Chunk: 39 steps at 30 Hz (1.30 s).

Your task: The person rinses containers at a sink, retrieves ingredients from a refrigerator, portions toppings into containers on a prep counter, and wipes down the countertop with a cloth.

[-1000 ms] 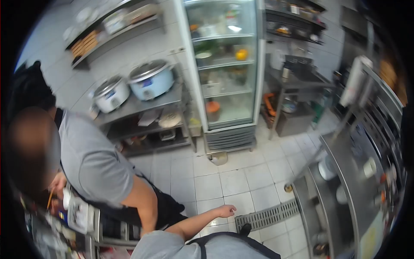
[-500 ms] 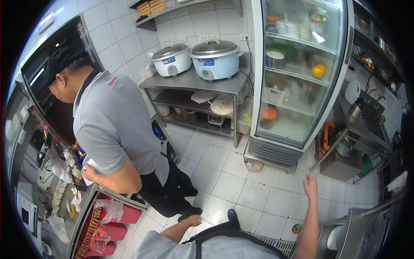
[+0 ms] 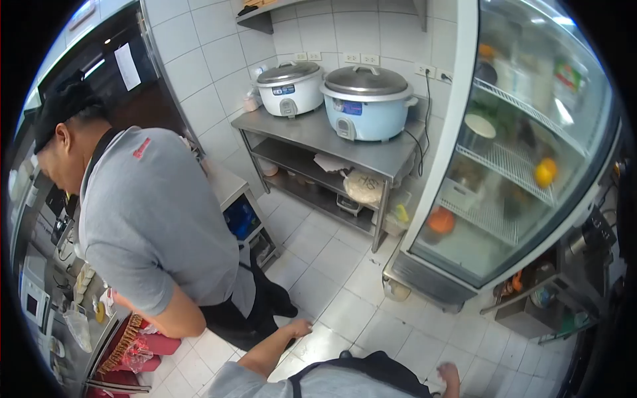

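Note:
Low in the view, my left hand (image 3: 302, 328) hangs over the white floor tiles (image 3: 342, 312), close to the dark trousers of a co-worker (image 3: 159, 212). Its fingers are curled and too small to read clearly. My right hand (image 3: 448, 371) is at the bottom edge, beside my black apron (image 3: 371, 368), and its fingers are also indistinct. Neither hand visibly touches an object. The co-worker, in a grey shirt and black cap, stands at left facing the counter, hands hidden from view.
A steel table (image 3: 292, 132) holds a white rice cooker (image 3: 290, 93) and a blue rice cooker (image 3: 367, 106). Right of it stands a glass-door fridge (image 3: 504, 152). A steel rack (image 3: 531, 315) is at far right. Red bins (image 3: 149, 345) line the left counter.
The view has turned and moved nearer the cookers and fridge. My right hand has dropped from beside the fridge to the bottom edge. The co-worker now leans further left.

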{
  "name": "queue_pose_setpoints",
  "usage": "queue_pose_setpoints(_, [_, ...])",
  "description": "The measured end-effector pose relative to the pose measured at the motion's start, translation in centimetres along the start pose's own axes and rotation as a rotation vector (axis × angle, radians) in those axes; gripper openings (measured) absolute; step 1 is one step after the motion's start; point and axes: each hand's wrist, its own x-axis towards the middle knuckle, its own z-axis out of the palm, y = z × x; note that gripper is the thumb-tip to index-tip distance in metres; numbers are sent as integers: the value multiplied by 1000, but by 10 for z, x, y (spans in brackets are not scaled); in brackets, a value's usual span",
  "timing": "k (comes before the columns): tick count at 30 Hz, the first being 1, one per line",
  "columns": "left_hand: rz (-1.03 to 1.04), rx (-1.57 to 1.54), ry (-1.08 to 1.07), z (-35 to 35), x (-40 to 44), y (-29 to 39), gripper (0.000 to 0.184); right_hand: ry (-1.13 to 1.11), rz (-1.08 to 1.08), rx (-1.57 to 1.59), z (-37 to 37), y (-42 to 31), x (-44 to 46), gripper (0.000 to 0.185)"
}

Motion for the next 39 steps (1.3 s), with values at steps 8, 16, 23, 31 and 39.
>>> queue_pose_setpoints(8, [105,-371,373,-227,93,105,44,-498,-51,-548,-87,-44,202,39])
queue_pose_setpoints(16, [40,-684,765,-338,64,48,50,-97,-802,-12,-241,-506,424,37])
queue_pose_setpoints(23, [-298,-465,1221,-441,75,-128,63,-292,-857,24,-250,-689,491,40])
queue_pose_setpoints(31, [-527,-131,1290,-549,122,-276,77,-603,-596,-28,-217,-711,586,45])
queue_pose_setpoints(39, [-560,-53,1262,-579,150,-294,60,-794,-580,-129,-140,-848,685,40])
